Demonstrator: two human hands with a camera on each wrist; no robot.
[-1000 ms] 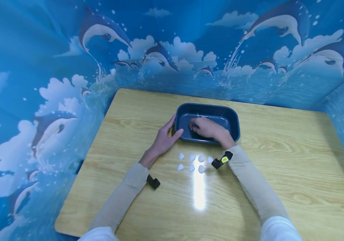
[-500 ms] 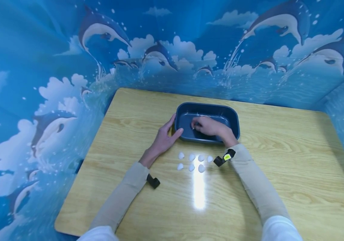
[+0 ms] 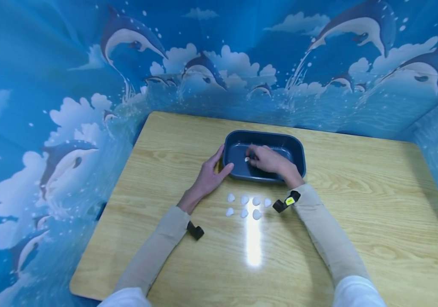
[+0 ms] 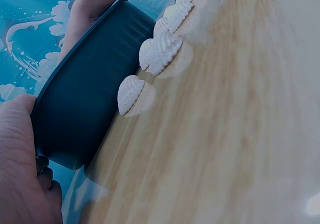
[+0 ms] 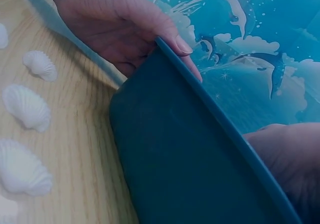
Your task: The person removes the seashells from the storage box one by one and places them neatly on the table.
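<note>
A dark blue rectangular tub (image 3: 263, 179) stands toward the back of the wooden table. My left hand (image 3: 207, 177) grips its left end, thumb at the rim and fingers against the outside wall. Inside the tub, my right hand (image 3: 269, 162) has its fingers bent and pinches a small pale seashell (image 3: 247, 159), of which little shows. In both wrist views the tub's wall hides the right fingertips. Several ribbed white seashells (image 3: 244, 213) lie in two rows in front of the tub; one of these shells (image 4: 131, 95) appears close up in the left wrist view.
The light wood table (image 3: 357, 204) reaches well past the tub on both sides. Behind it hangs a blue dolphin-print curtain (image 3: 219, 98). A bright glare streak (image 3: 253, 247) falls in front of the shells. Each wrist carries a small black camera (image 3: 195, 230).
My right hand has shifted slightly right inside the tub, and a pale shell now shows at its fingertips. The left hand, tub and rows of shells stay in place.
</note>
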